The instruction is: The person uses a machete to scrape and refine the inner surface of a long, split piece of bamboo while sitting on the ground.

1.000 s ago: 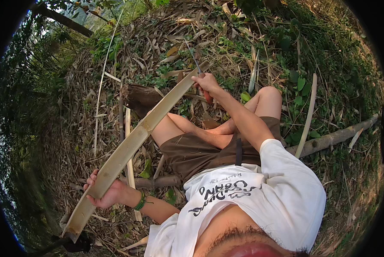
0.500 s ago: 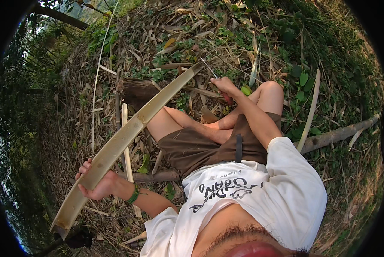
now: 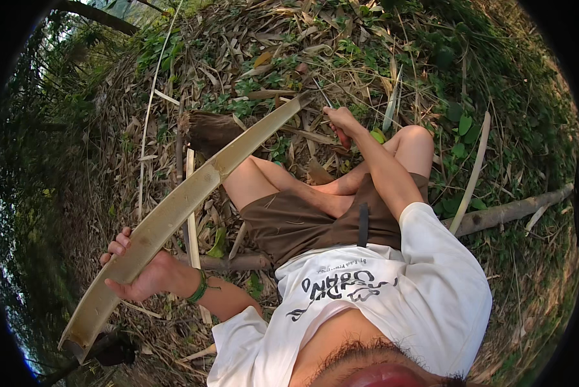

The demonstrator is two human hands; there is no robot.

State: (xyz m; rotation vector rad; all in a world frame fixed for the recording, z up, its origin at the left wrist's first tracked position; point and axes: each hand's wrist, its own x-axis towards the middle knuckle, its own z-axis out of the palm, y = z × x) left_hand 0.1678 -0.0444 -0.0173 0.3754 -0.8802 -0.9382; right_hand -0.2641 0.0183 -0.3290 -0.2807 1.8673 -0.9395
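My left hand (image 3: pixel 136 271) is closed around the lower part of a long split bamboo strip (image 3: pixel 183 198), with its fingers over the far edge and the thumb on the near one. The pale hollow side of the strip faces up, and a node ridge crosses it. It slants over my bent leg, from the lower left to the upper middle. In my closed right hand (image 3: pixel 343 121) is a knife (image 3: pixel 323 93) with a thin blade and a red handle. Its blade points up and left, just right of the strip's far end; a small gap seems to separate them.
A thick cut log (image 3: pixel 215 132) lies beyond my shin. Thin bamboo strips (image 3: pixel 191 226) are on the leaf litter at the left, and another strip (image 3: pixel 473 174) leans across a branch (image 3: pixel 512 208) at the right. Green plants (image 3: pixel 460 126) grow at the right.
The bamboo strip and my left hand have shifted toward the lower left. My right hand has moved slightly right with the knife, and the blade has come away from the strip's far end.
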